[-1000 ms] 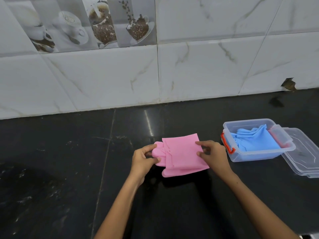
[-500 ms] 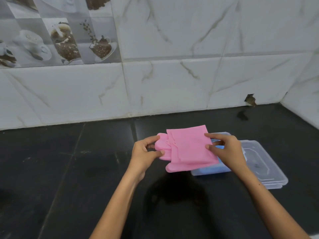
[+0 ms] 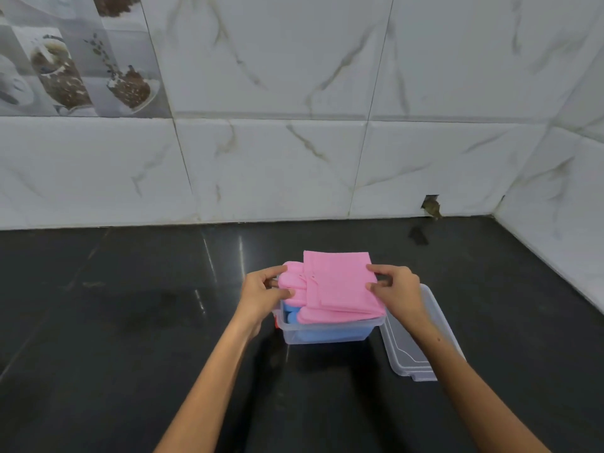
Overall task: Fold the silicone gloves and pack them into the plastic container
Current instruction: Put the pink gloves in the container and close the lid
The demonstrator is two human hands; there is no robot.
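Observation:
Folded pink silicone gloves hang right above the clear plastic container at the middle of the black counter. My left hand pinches their left, finger end. My right hand grips their right edge. Blue gloves lie inside the container, showing through its front wall. The pink gloves hide most of the container's opening; their lower front edge is at about the rim.
The container's clear lid lies flat on the counter just right of it, partly under my right forearm. A red latch shows at the container's left end. The tiled wall stands behind, with a side wall at the far right.
Both hands have carried the folded pink gloves to the right, from the bare counter to above the container. The camera view has swung right with them.

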